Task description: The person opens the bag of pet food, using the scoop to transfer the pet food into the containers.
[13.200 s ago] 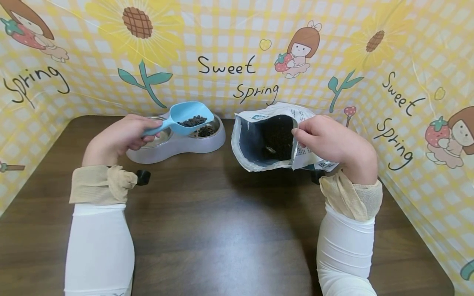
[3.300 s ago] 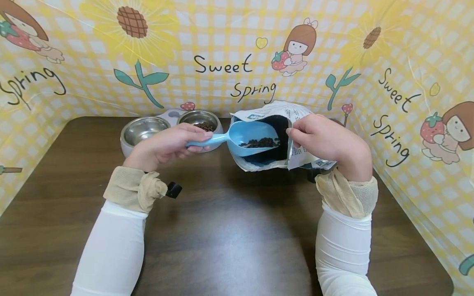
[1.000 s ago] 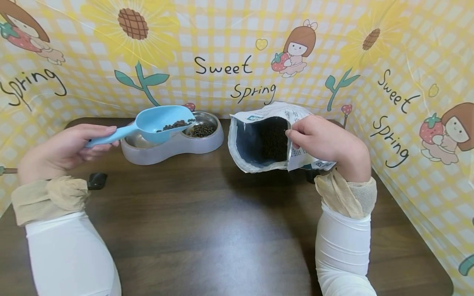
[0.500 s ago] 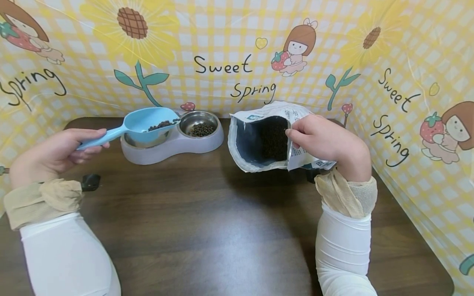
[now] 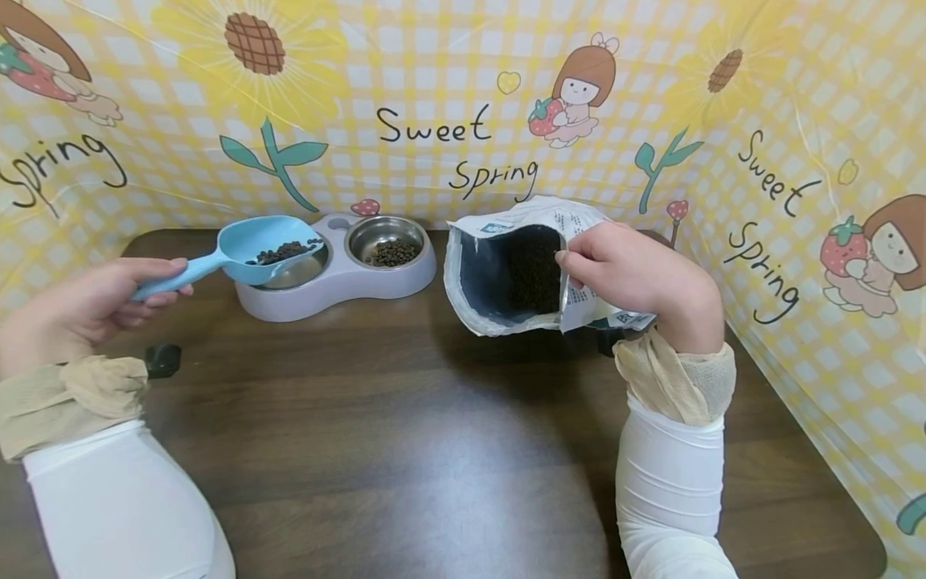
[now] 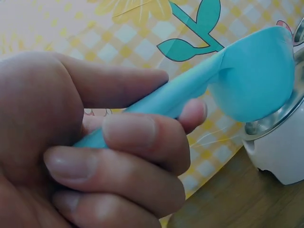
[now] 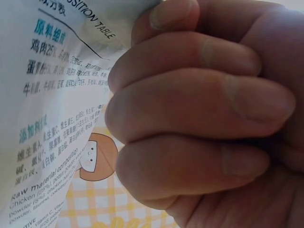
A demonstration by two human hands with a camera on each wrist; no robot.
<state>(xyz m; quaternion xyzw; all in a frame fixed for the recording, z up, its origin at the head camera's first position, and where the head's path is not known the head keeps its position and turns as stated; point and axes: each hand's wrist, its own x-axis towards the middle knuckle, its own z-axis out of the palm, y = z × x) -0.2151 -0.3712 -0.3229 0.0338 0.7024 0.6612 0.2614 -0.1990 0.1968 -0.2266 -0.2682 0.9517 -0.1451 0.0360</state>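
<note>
In the head view my left hand [image 5: 108, 305] grips the handle of a light blue scoop [image 5: 242, 237], fingers curled round it in the left wrist view. Dark kibble [image 5: 284, 252] lies in the scoop, some of it near the lip. The scoop hangs over the left steel bowl of a grey-white double pet bowl [image 5: 340, 288]; the right bowl holds brown kibble [image 5: 394, 253]. My right hand [image 5: 637, 269] pinches the side edge of an upright, gaping pet food bag [image 5: 463, 310]. Dark kibble shows inside the bag.
Everything stands on a dark wooden table [image 5: 405, 450]. A yellow checked cloth [image 5: 427, 48] with printed flowers and girls hangs close behind the bowls and bag, and along both sides. Black wrist cameras [image 5: 163, 360] stick out at the wrists.
The scoop was above the right bowl, then at the bag's mouth 3.3 s ago. Over the last second it moved left, from near the right bowl to over the left one. The right hand stayed put.
</note>
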